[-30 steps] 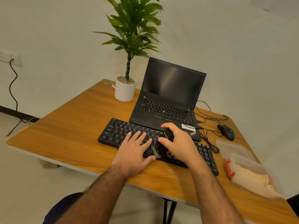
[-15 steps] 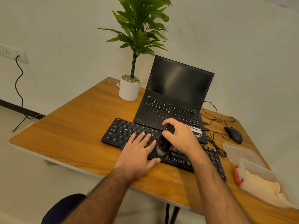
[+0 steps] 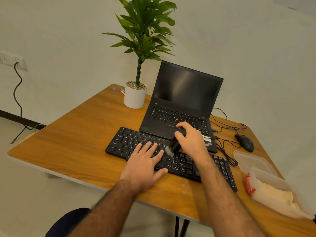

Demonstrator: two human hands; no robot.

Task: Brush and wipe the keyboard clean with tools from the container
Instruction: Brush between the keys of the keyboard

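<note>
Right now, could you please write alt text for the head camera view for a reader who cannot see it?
A person's right hand grips a black brush, bristles down on a black keyboard, while the left hand rests flat on its keys. Behind it on the wooden table stand an open laptop and a potted plant.

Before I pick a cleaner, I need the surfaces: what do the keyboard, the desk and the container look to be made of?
Keyboard: black matte plastic, judging by its dull moulded keys.
Desk: wood or wood-look laminate with a smooth sheen; the printed-looking grain leaves it open.
Container: clear, slightly cloudy plastic; the yellow cloth shows through its wall.
</note>
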